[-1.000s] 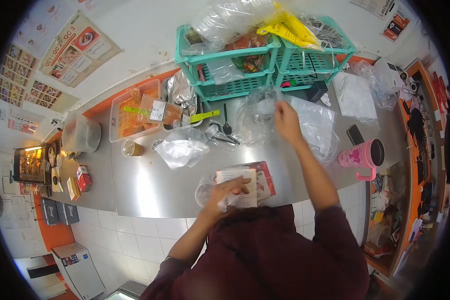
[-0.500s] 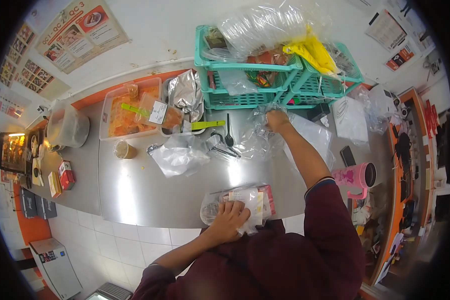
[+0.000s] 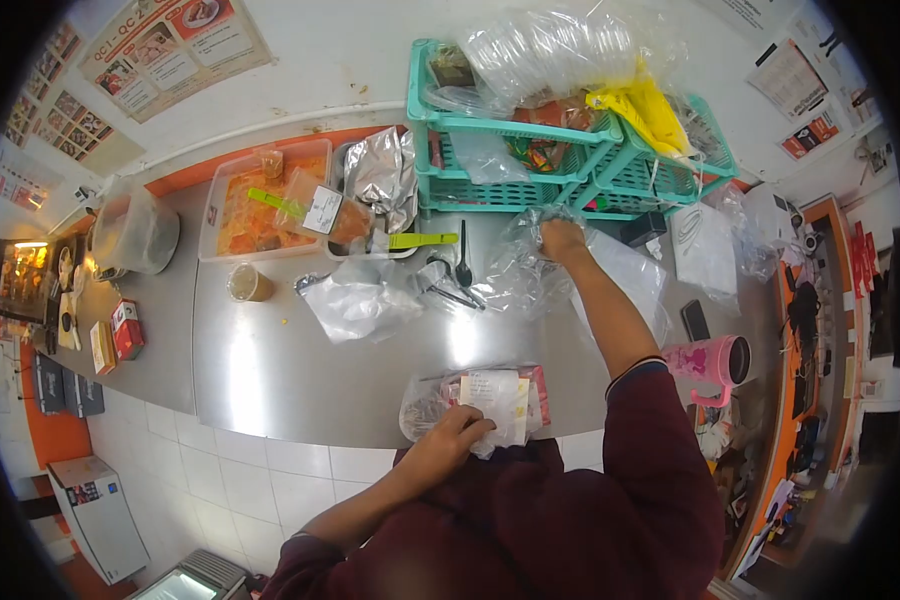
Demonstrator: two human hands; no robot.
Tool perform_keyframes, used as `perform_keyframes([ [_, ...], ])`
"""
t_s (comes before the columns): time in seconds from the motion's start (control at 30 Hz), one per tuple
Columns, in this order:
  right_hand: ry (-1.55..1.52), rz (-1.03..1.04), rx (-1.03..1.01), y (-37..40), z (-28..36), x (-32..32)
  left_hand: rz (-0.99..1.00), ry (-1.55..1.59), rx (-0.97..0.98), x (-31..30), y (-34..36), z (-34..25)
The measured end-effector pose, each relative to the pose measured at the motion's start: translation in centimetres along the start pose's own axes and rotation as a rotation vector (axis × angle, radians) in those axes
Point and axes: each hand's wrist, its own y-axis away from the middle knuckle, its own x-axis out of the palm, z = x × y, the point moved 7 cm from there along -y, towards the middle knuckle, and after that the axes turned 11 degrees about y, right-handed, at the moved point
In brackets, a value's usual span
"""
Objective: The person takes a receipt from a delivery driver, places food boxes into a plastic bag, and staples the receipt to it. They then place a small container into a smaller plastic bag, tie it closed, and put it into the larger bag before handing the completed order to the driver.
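Note:
At the counter's front edge, my left hand has its fingers closed on the near side of a clear plastic bag. Inside or against this bag are a pink-edged box and a white printed slip; which lies on top is hard to tell. My right arm stretches to the back of the counter. There my right hand is closed on a heap of crumpled clear plastic bags, its fingertips partly hidden by the film. Just left of the heap lie black plastic spoons.
Green stacked baskets stand behind my right hand. Leftward are a tub of orange food, a foil packet, a cup and a plastic bag. To the right are a phone and a pink tumbler.
My left hand has slid slightly down the package, and its fingers have drawn together, showing more of the slip. My right hand stays at the heap of bags. The view has shifted slightly.

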Motion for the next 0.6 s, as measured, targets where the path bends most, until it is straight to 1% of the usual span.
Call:
perform_keyframes([
  [0.07, -0.013, -0.021, 0.01, 0.0, 0.0, -0.1, -0.043, 0.015, -0.005, -0.4, 0.5, 0.0],
  [0.17, -0.023, -0.011, 0.007, 0.6, -0.7, 0.4, -0.034, 0.111, 0.0, -0.4, 0.7, 0.5],
  [0.27, -0.003, -0.003, 0.012, 0.3, -0.9, 1.1, -0.019, 0.113, 0.011, -0.3, 0.6, 1.0],
  [0.37, 0.033, 0.011, -0.012, 0.0, -0.4, 1.1, -0.05, 0.121, 0.031, -0.8, 0.4, 0.6],
  [0.47, 0.006, -0.068, -0.055, 1.5, -0.5, -0.6, -0.064, 0.106, 0.036, -1.3, 0.2, 0.1],
  [0.57, -0.188, -0.07, -0.003, 2.6, -1.4, -1.6, -0.074, 0.097, 0.051, -1.2, 0.0, 0.6],
  [0.6, -0.235, -0.124, 0.005, 3.0, -1.8, -1.9, -0.084, 0.106, 0.051, -1.2, -0.1, 0.7],
])
